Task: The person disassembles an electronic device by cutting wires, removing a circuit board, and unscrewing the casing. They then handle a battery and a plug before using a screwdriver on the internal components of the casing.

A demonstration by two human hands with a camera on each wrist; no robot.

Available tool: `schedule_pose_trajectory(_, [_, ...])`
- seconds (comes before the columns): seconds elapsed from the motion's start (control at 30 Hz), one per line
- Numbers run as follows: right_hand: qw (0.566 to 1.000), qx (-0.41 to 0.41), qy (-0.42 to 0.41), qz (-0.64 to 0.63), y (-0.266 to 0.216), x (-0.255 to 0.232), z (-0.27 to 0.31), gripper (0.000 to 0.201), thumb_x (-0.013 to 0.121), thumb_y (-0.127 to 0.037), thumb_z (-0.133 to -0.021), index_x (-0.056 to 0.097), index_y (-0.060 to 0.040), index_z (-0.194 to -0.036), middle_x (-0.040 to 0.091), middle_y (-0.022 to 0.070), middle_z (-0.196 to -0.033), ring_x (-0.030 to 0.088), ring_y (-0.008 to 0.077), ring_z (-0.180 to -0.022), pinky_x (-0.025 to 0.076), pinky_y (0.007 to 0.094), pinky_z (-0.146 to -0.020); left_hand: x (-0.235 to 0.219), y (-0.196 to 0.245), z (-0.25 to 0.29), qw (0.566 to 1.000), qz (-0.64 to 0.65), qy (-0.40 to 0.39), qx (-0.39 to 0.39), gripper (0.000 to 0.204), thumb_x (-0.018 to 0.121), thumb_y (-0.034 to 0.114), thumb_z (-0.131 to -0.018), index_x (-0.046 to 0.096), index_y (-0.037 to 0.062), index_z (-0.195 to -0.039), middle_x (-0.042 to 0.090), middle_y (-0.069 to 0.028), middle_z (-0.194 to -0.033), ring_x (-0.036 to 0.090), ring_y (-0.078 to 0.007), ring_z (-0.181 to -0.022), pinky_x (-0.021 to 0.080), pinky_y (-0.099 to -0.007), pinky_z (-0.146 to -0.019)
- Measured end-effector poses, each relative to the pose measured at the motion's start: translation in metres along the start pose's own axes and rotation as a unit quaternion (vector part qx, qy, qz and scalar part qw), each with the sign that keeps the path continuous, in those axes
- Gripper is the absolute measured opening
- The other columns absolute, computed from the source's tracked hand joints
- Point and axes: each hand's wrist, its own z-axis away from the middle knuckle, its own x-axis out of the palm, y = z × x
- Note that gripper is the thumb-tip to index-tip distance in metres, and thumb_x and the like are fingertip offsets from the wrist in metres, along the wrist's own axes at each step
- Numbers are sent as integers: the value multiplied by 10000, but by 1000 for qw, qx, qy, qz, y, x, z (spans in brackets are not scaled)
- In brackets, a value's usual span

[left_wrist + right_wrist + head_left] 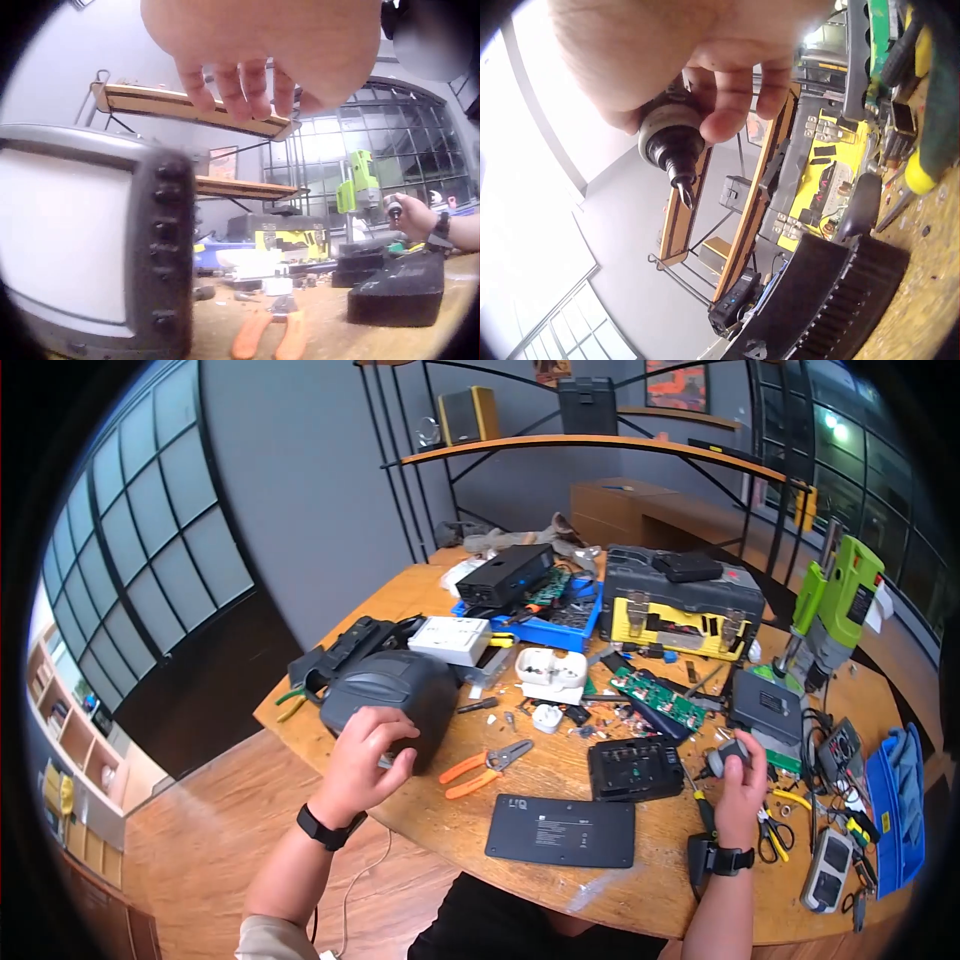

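Note:
My left hand [368, 762] is raised at the front left of the table, its fingers loosely bent with nothing in them. Right beside it stands a dark grey monitor [392, 690]; in the left wrist view its pale screen [67, 232] and side buttons show. At the right, my right hand [742, 800] grips a short, stubby screwdriver [673, 142] with a cross-head bit pointing away from the palm. Between the hands lie a flat black labelled panel [560, 830], an opened black casing [636, 768] and orange-handled wire strippers [485, 768].
Behind are a blue tray [545, 632], a black and yellow toolbox [682, 605], a white box [450, 640] and a green circuit board [660, 698]. A green drill [850, 595] stands upright at the right, near scissors [772, 835], a multimeter [828, 870] and a blue bin [895, 810].

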Motion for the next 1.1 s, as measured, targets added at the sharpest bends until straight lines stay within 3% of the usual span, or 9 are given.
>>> schedule_pose_trajectory(0.13, [999,-23,-28,-24,8,0,0,363,614,-135,-1039,563,-31,-1383,603,21,-1107,563,82,-938,491,241,-806,39,42,-41,991,23,-128,29,281,763,193,-864,661,60,-1090,647,-132,-1126,635,-347,-1078,538,-429,-935])
schedule_pose_trajectory(0.23, [999,2,-37,-36,8,0,1,362,615,-123,-1033,568,-22,-1377,607,42,-1169,585,109,-1001,504,277,-900,99,45,-58,984,46,-169,27,357,761,258,-889,639,58,-1159,644,-130,-1128,632,-358,-1088,540,-441,-930])
schedule_pose_trajectory(0.33, [999,6,-28,-42,5,2,0,345,622,-95,-1019,581,-21,-1354,628,47,-1135,604,117,-994,518,281,-884,152,36,-70,982,9,-187,26,456,746,309,-885,608,40,-1226,659,-149,-1111,645,-361,-1075,547,-457,-915])
schedule_pose_trajectory(0.4, [998,22,-29,-51,3,1,-1,345,625,-90,-1018,581,-28,-1355,633,46,-1119,609,115,-988,520,281,-870,169,31,-78,968,-75,-234,-41,513,756,342,-871,576,12,-1219,665,-178,-1133,659,-370,-1088,562,-463,-907])
schedule_pose_trajectory(0.67, [999,8,-41,-14,-1,3,-1,350,656,-146,-1016,596,-26,-1340,644,55,-1129,622,128,-991,519,292,-874,190,17,-90,955,-31,-284,-84,501,756,342,-877,523,19,-1182,684,-228,-1111,680,-396,-1055,561,-487,-878])
schedule_pose_trajectory(0.93, [999,1,-42,-12,-3,4,-1,347,669,-101,-993,611,-16,-1324,649,68,-1154,632,144,-1026,517,308,-931,184,7,-92,969,12,-231,-90,370,753,263,-874,544,44,-1087,691,-190,-879,691,-409,-902,564,-490,-789])
schedule_pose_trajectory(1.0, [999,17,-42,-9,-4,2,-1,347,670,-103,-992,612,-15,-1323,650,66,-1153,630,142,-1026,517,307,-928,170,12,-94,953,33,-275,-121,381,748,196,-869,554,12,-1141,687,-213,-1004,680,-420,-998,549,-478,-870])
schedule_pose_trajectory(1.07, [998,34,-48,-4,-3,2,-1,347,671,-106,-991,613,-15,-1322,651,64,-1152,629,141,-1026,517,306,-924,166,10,-84,970,17,-238,-38,479,759,200,-869,554,0,-1252,647,-224,-1185,643,-408,-1122,536,-463,-953])
schedule_pose_trajectory(1.1, [999,23,-44,-7,-1,2,-1,348,672,-110,-992,613,-16,-1321,651,62,-1151,628,139,-1021,517,305,-919,160,15,-88,954,45,-290,-60,578,765,212,-874,532,1,-1359,585,-220,-1317,600,-403,-1212,511,-451,-1025])
